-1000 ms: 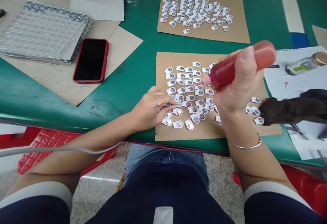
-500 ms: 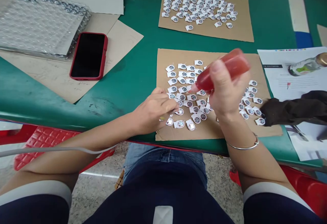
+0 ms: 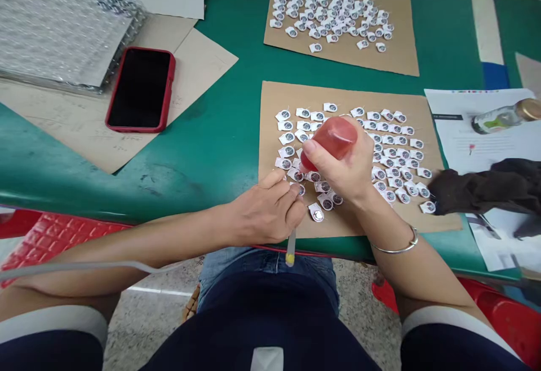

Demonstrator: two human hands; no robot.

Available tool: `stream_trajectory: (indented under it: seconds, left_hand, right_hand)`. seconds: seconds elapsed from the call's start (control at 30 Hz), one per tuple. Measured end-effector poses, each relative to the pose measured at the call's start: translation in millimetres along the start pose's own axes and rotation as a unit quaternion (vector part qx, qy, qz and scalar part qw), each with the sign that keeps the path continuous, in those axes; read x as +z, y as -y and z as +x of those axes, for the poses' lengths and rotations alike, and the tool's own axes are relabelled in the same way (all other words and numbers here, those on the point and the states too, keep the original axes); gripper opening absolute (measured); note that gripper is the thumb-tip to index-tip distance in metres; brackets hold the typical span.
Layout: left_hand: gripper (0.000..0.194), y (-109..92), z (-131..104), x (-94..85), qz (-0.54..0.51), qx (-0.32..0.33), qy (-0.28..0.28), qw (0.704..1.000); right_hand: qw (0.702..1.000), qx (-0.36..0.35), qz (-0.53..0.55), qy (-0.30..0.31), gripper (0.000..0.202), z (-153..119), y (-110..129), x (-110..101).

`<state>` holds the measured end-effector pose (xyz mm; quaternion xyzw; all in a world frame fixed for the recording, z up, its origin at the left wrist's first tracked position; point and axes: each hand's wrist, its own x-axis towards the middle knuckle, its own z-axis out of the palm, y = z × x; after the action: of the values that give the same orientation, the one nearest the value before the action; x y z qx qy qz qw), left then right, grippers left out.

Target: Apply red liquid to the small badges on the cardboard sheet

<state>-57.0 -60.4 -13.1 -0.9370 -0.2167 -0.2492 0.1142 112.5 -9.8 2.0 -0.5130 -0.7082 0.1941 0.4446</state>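
Note:
My right hand (image 3: 355, 171) is wrapped round a red squeeze bottle (image 3: 333, 137), tilted with its nozzle end down toward my left hand. The nozzle tip is hard to make out. My left hand (image 3: 273, 207) is closed, its fingers pinched on a thin translucent stick (image 3: 291, 241) with a yellow end that sticks out toward my body. The stick's other end is hidden by the fingers. Under both hands lies a cardboard sheet (image 3: 270, 92) with rows of small white tab-shaped pieces (image 3: 316, 211), each bearing a round silvery-dark disc. My hands and the bottle cover some of them.
A second cardboard sheet (image 3: 397, 58) with many similar pieces lies farther back. To the left are a red-cased phone (image 3: 141, 89) and a bubble-wrapped pack (image 3: 63, 32). On the right are a small glass bottle (image 3: 499, 118), printed paper (image 3: 456, 134) and a dark cloth (image 3: 477, 190).
My right hand has moved left and tipped the red bottle more steeply, closer to my left hand. My left hand has turned and shifted slightly toward me, so the stick's yellow end now points downward.

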Motion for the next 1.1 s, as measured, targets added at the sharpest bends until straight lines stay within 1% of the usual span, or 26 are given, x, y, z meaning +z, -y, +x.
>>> stream_trajectory:
  seconds: [0.17, 0.3, 0.47, 0.8, 1.1]
  left_hand:
    - [0.015, 0.3, -0.2, 0.9, -0.01, -0.011, -0.024, 1.0]
    - [0.014, 0.6, 0.5, 0.7, -0.015, -0.011, -0.016, 1.0]
    - [0.015, 1.3, 1.6, 1.5, -0.024, -0.011, -0.043, 0.999]
    - [0.016, 1.5, 0.9, 3.2, -0.024, -0.018, -0.033, 0.999]
    - [0.018, 2.7, 1.4, 1.5, -0.041, -0.019, -0.022, 0.999]
  right_hand:
    - [1.0, -0.007, -0.013, 0.009, 0.031, -0.5, 0.7, 1.3]
    - [1.0, -0.014, -0.009, 0.005, 0.029, 0.2, 1.0, 2.2]
    - [0.999, -0.026, -0.018, -0.006, 0.028, 0.3, -0.1, 2.5]
    - [0.998, -0.044, -0.031, -0.013, 0.027, 0.0, -1.3, 3.1]
    - [0.999, -0.033, -0.019, -0.014, 0.029, 0.8, -2.3, 3.1]
